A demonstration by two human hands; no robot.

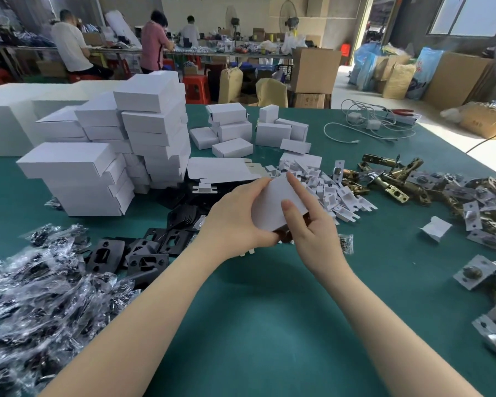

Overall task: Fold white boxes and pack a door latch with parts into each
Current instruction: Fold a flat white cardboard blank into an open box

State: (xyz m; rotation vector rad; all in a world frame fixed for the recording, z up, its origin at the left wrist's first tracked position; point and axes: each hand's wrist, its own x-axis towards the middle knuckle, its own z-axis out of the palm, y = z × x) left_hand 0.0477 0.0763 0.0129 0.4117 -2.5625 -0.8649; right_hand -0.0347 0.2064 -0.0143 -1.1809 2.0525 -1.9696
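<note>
Both hands are up over the middle of the green desk (269, 325), grasping one small white box (275, 202) between them. The left hand (235, 216) curls round the box's left side and underside, thumb up along its top edge. The right hand (312, 224) grips it from the right, with its fingers (297, 186) laid across the white face. Something dark shows at the box's lower open end, but I cannot tell what it is.

Just behind the hands, at centre frame, a flat unfolded box blank (221, 169) lies beside a heap of small white card inserts (327, 187). To the upper left stands a tall stack of folded white boxes (152, 130), with smaller boxes (232, 133) scattered behind at upper centre. Black strike plates (143, 253) lie spread to the left of the hands, and clear bags of dark parts (35, 296) fill the lower left corner. Brass-coloured door latches (407, 184) are piled along the right side of the frame. White charging cables (364, 121) sit at the desk's far right edge. In the background, people (155, 44) work at another bench.
</note>
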